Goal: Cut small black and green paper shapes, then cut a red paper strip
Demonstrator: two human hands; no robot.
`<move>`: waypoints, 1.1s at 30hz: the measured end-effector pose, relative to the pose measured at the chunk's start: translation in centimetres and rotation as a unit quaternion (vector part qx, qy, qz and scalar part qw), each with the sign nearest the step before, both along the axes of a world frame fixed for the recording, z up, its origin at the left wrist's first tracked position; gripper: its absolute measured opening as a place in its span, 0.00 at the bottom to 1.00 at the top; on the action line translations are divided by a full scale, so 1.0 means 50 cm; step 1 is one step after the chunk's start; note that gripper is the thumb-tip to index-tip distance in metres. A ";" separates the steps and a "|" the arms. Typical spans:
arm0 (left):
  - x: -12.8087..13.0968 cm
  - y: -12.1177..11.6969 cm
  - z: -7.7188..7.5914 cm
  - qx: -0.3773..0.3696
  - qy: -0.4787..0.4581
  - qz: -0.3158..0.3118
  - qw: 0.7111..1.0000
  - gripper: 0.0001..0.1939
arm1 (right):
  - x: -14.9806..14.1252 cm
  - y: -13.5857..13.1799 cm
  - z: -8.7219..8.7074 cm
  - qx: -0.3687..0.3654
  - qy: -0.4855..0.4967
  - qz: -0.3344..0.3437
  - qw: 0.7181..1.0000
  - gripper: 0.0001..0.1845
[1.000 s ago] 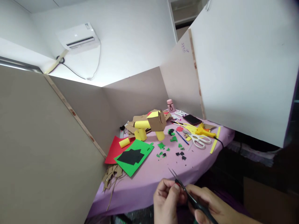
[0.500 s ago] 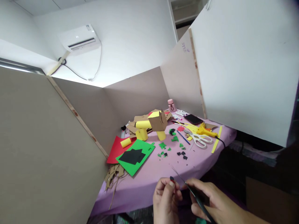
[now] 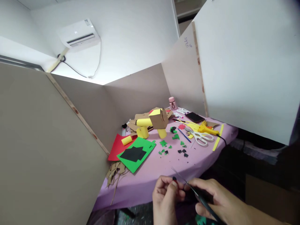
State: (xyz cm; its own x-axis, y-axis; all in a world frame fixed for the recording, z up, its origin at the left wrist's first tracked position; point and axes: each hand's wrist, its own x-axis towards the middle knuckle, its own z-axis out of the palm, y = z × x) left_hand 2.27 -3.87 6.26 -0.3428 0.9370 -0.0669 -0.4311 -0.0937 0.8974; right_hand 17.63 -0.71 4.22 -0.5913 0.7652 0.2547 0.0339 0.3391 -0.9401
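My left hand (image 3: 165, 195) is low in the head view, its fingertips pinched on a tiny black paper piece (image 3: 174, 178). My right hand (image 3: 215, 201) grips small dark scissors (image 3: 192, 190); their thin blades point up-left beside that piece. Both hands hover just in front of the near edge of the purple-covered table (image 3: 150, 178). Farther back stands a paper figure of yellow rolls (image 3: 143, 122) and a brown cardboard box (image 3: 159, 119).
A green sheet (image 3: 142, 147) with black paper (image 3: 133, 154) lies on a red sheet (image 3: 117, 145). Small green and black cuttings (image 3: 182, 152), white scissors (image 3: 201, 137), a yellow glue gun (image 3: 207, 128), a phone (image 3: 194, 117) and a pink bottle (image 3: 172, 103) lie behind. Board partitions enclose the table.
The scissor blades drew off the small piece and came back beside it. My left fingers turned the piece a little. The view shifted slightly.
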 end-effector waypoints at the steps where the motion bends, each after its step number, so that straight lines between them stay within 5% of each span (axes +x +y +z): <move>1: 0.000 -0.001 0.000 -0.009 0.007 -0.006 1.000 0.17 | -0.002 0.004 -0.003 -0.016 0.017 -0.008 1.000 0.20; 8: 0.001 -0.003 -0.005 -0.045 0.034 -0.058 0.997 0.18 | -0.040 0.026 0.019 -0.080 0.176 -0.046 0.980 0.16; 15: 0.002 -0.012 -0.003 -0.036 0.044 -0.094 0.994 0.17 | -0.044 0.019 0.030 -0.072 0.178 -0.015 0.981 0.11; 27: -0.001 -0.011 -0.011 -0.063 0.031 -0.039 0.997 0.17 | -0.061 0.011 0.024 -0.099 0.202 -0.047 0.973 0.14; 33: -0.006 -0.013 -0.003 -0.027 0.067 0.013 0.997 0.17 | -0.039 0.022 0.024 -0.030 0.119 -0.066 0.990 0.14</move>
State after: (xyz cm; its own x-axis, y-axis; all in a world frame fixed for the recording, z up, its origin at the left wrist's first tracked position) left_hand 1.99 -4.54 6.13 -0.3754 0.9243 -0.0684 -0.3054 -0.0536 0.9507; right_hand 15.70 0.39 5.42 -0.4136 0.8497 0.3271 -0.1503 0.2906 -0.9450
